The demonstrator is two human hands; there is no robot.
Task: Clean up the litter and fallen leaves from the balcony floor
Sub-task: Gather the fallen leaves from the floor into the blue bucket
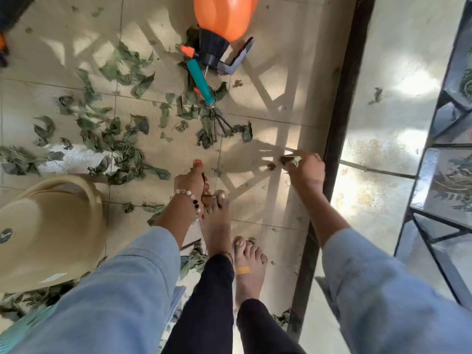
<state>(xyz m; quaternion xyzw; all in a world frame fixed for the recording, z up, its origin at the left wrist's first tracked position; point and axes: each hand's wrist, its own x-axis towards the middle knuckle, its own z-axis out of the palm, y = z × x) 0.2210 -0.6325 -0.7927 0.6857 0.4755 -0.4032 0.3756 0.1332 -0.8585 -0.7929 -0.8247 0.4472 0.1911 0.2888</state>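
At far left a beige plastic bin [43,233] is seen lying on the tiled balcony floor [268,103], with crumpled green leaves packed against its lower edge. Above it, a torn white piece of paper litter [76,159] lies flat, its long axis roughly left to right, partly overlaid by leaves. The fallen leaves [107,129] are scattered thickly over the left and centre tiles, curled and pointing in no common direction; they thin out toward the right.

The left hand [191,181], with a beaded bracelet [187,198] at the wrist, is held low just above the toes of a bare foot. Its fingers are curled downward; something dark shows at the fingertips, but what the grip has hold of cannot be told.

Centre top: an orange sprayer bottle [224,16] lies on its side, black nozzle end directed down-left. Beside it a hand rake with teal handle [200,80] lies with its long axis running from upper left to lower right, prongs pointing toward the lower right, among leaves.

The right hand [305,169] is lowered near the dark threshold strip [339,111]. Its fingers are closed in a pinch on a small bunch of leaf pieces [290,159], which protrudes leftward from the grip. A small brown fragment [271,166] lies on the floor just left of it.

At right, a few stray leaves lie on glossy tiles [383,72].
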